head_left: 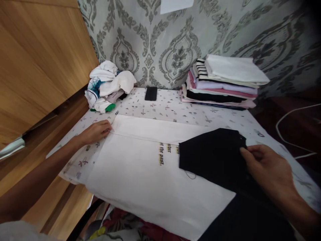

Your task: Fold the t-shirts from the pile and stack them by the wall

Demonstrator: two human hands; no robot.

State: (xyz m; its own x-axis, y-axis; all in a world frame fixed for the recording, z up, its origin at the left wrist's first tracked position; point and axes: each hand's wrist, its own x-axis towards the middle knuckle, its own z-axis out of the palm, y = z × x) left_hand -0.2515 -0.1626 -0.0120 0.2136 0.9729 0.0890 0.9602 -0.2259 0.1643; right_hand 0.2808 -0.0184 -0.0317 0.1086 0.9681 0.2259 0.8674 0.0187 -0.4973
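Note:
A white T-shirt (135, 167) with black sleeves and printed lettering lies spread across the patterned cloth. Its far side is folded over in a long strip, and one black sleeve (210, 150) lies back across the body. My left hand (99, 130) pinches the far left corner of the fold at the shirt's bottom edge. At the shoulder end, my right hand (268, 167) has thumb and fingers closed on the edge of the black fabric. A loose thread hangs near the sleeve's opening. The second black sleeve runs off toward the lower right.
A crumpled heap of clothes (107, 85) sits at the back left. Beside it lies a black phone (150, 93). Folded clothes (223, 83) are stacked at the back right. A wooden cabinet (45, 57) flanks the left side, and a white cable (278, 124) hangs at right.

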